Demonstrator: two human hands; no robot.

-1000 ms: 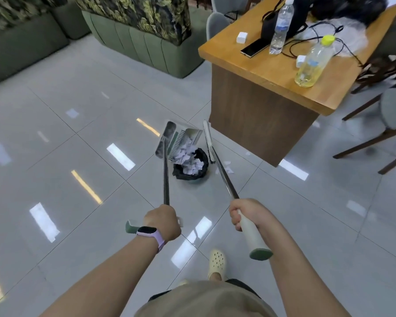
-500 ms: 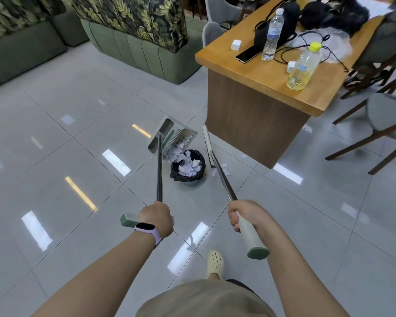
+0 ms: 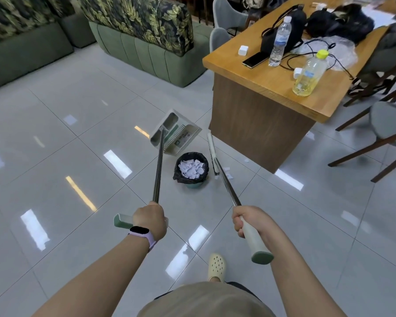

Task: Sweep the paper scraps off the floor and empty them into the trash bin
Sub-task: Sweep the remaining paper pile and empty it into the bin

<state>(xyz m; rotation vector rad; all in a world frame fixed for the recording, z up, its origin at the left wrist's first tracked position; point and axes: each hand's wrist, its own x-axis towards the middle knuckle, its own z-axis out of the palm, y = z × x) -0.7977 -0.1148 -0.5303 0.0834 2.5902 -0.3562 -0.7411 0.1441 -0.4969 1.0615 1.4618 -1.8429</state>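
My left hand grips the long metal handle of a grey-green dustpan, which hangs tilted just behind and above a small trash bin. The bin has a black liner and holds a heap of white paper scraps. The pan looks empty. My right hand holds the broom by its pale grip; the broom head rests on the floor to the right of the bin. A few paper scraps lie on the tiles beside the broom head.
A wooden desk stands right of the bin, carrying bottles, a phone, cables and black bags. Wooden-legged chairs stand at the right. Green sofas line the back. My foot in a pale clog is near the bottom centre.
The dustpan was tipped over the bin with scraps sliding out; it has since lifted back and away, empty. The scraps now sit in the bin. The broom has hardly moved.
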